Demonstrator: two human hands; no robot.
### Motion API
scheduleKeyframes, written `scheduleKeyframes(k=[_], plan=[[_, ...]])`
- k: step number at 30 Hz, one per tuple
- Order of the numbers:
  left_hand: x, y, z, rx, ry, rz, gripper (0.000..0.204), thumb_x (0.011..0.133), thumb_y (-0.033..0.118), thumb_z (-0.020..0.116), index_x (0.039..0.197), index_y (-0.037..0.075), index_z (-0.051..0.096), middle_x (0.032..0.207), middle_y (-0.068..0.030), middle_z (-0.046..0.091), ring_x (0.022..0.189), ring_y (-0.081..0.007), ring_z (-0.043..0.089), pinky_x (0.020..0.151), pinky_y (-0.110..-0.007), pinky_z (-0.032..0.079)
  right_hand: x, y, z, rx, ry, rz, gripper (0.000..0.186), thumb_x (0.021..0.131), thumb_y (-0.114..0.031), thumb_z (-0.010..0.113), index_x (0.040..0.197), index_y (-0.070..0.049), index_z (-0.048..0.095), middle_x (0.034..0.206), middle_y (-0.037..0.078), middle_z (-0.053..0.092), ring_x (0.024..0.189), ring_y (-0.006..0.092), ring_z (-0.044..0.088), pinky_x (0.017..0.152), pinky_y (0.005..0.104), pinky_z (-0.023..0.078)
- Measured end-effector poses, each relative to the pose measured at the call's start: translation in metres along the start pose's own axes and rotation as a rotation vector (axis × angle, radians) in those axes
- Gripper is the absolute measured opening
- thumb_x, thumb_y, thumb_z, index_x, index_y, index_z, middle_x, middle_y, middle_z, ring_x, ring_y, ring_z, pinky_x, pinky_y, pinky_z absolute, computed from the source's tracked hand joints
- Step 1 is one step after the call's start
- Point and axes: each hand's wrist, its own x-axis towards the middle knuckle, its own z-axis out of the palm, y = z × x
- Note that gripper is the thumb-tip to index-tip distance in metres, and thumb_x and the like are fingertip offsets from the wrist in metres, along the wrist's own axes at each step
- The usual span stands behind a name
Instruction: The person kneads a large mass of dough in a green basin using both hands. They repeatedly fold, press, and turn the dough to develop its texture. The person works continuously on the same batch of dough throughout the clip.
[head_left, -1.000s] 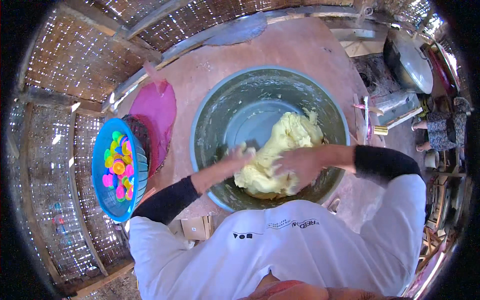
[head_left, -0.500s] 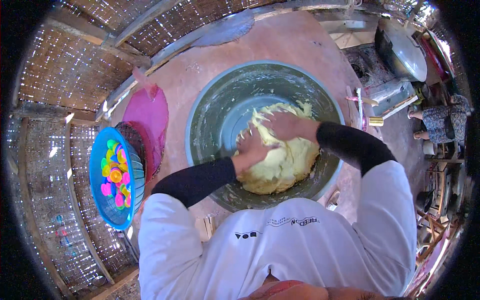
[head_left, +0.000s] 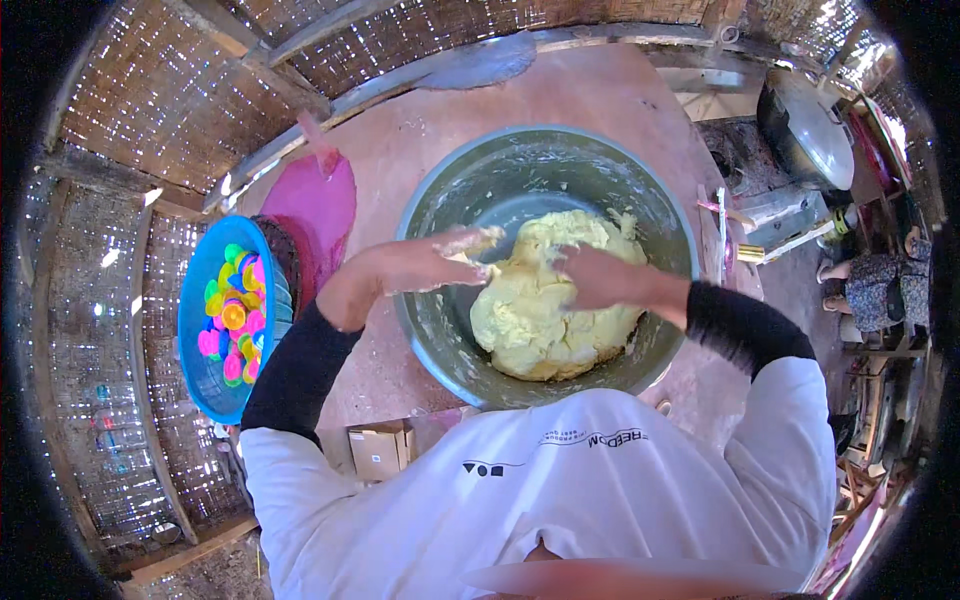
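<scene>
A large mound of pale yellow dough fills the near and right part of a deep round basin, whose inner wall is smeared with dough. My left hand is lifted over the basin's left rim, fingers apart, coated in dough bits and holding nothing. With its fingers stretched out, my right hand is over the top of the dough; whether it touches the surface is hard to tell. Black sleeves cover both forearms.
The basin stands on a pinkish table. To the left is a blue basket with several bright plastic cups, beside a pink sheet. A cardboard box sits below. At right are a lidded pot and another person.
My left hand has come off the dough and moved left to the basin's rim. My right hand has shifted slightly toward me. The dough looks more rounded together.
</scene>
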Motion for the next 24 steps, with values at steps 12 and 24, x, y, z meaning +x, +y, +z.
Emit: scheduleKeyframes(k=[12,24], plan=[[0.111,-0.03,-0.012,-0.457,0.35,0.202,0.035,0.081,0.023,0.057,0.109,0.003,0.05,0.101,-0.0035,0.055,0.09,-0.0108,0.051,0.079,-0.024,0.04,0.058,-0.058,0.066,-0.176,0.063,-0.072,0.032,0.069,-0.016,0.057,0.097,0.0,0.054,0.105,0.018,0.049,0.093,0.0313,0.05,0.078,0.04,0.043],[0.124,-0.023,-0.032,-0.258,0.293,0.479,0.034,0.08,0.012,0.057,0.111,0.002,0.048,0.104,-0.0053,0.055,0.092,-0.0117,0.051,0.082,-0.026,0.041,-0.024,0.079,0.021,0.458,0.341,0.607,0.031,0.087,-0.025,0.038,0.105,-0.006,0.053,0.094,0.02,0.058,0.086,0.0302,0.057,0.074,0.0411,0.044]])
